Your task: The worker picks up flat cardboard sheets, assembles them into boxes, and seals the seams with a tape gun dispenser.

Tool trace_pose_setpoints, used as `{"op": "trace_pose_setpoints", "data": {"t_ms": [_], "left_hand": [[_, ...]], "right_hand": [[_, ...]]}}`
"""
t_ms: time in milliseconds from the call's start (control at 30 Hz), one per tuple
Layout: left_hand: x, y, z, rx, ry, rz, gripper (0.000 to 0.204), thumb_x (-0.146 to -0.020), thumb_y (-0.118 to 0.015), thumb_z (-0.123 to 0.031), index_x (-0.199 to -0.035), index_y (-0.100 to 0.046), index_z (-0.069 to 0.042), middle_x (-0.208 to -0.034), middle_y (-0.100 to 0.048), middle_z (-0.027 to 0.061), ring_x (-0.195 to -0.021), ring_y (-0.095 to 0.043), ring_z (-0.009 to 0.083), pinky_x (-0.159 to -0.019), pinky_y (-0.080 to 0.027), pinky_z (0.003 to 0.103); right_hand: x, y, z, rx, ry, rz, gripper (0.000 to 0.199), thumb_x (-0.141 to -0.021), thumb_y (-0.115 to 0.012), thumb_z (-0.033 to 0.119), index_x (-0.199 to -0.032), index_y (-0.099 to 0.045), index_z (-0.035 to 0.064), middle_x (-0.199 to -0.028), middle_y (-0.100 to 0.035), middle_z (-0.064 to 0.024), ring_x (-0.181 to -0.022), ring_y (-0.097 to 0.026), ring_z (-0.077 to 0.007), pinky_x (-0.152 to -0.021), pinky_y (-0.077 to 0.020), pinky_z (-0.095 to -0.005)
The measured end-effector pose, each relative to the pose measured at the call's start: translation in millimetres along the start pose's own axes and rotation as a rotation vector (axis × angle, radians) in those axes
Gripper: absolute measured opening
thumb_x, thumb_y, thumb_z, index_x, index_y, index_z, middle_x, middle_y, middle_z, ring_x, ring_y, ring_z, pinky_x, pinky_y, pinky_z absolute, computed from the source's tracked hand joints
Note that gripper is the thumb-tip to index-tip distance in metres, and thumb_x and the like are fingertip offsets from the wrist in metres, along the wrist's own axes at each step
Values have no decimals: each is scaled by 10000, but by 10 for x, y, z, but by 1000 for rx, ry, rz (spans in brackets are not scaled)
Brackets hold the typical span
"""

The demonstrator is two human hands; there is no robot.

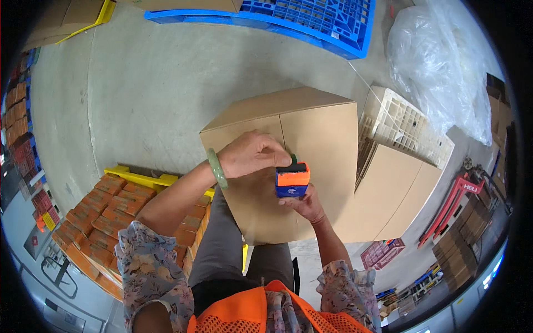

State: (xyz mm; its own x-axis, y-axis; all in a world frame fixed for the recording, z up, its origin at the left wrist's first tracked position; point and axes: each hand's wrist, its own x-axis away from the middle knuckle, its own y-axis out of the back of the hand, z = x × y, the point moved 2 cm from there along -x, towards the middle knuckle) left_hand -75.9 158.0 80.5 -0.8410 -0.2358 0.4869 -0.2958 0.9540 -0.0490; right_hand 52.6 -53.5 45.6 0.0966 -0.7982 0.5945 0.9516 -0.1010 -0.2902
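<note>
2 hands hold 1 small carton (pixel 292 183), orange on top and blue below, just above the closed flaps of a big brown cardboard box (pixel 288 161). The right hand (pixel 304 204) supports the carton from below, its fingers wrapped up around the blue part. The left hand (pixel 251 154), with a green bangle (pixel 217 167) on the wrist, comes from above; its fingers are closed together on the top edge of the carton, where a small dark and green part shows, but I cannot tell what that part is.

The carton looks light and stiff, with smooth printed sides that may slip a little, so the flat side faces seem the safest place to grip; hard pressure could dent it.

Further out, stacked orange cartons (pixel 105 222) lie on a yellow pallet (pixel 141 177) to the person's left. A white plastic crate (pixel 408 127) and another cardboard box (pixel 388 194) stand to the right, a blue pallet (pixel 311 19) and a clear plastic bag (pixel 438 61) lie beyond on the concrete floor (pixel 150 83).
</note>
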Motion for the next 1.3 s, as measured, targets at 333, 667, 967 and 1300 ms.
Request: {"op": "trace_pose_setpoints", "data": {"t_ms": [333,667,967,1300], "left_hand": [[-261,-69,78,401,213,239,211,-908,-631,-204,-875,-646,4,-810,-645,10,-794,-564,57,-732,-463,238],[-208,-110,111,458,267,0,239,-955,-563,-228,-907,-622,-1,-838,-635,14,-800,-579,78,-750,-479,241],[-162,-130,-182,31,236,-85,121,-823,-704,-58,-812,-600,2,-766,-625,23,-729,-585,67,-676,-497,244],[-218,564,-507,-282,-77,-668,109,-805,-692,-66,-786,-607,0,-723,-639,42,-694,-566,74,-655,-469,252]], "right_hand": [[-49,-64,171,64,88,6,362,-709,-840,90,-999,-634,24,-908,-676,-27,-796,-622,-111,-732,-514,-269],[-42,-5,239,162,152,1,353,-717,-844,124,-989,-643,21,-850,-669,-30,-764,-614,-109,-722,-506,-279],[9,-32,292,6,-24,52,537,-731,-821,233,-1172,-599,23,-1210,-594,-150,-1160,-526,-328,-1017,-379,-394],[302,84,279,194,-20,-53,462,-699,-834,219,-1081,-652,35,-1121,-638,-158,-1025,-609,-286,-917,-462,-371]]}}
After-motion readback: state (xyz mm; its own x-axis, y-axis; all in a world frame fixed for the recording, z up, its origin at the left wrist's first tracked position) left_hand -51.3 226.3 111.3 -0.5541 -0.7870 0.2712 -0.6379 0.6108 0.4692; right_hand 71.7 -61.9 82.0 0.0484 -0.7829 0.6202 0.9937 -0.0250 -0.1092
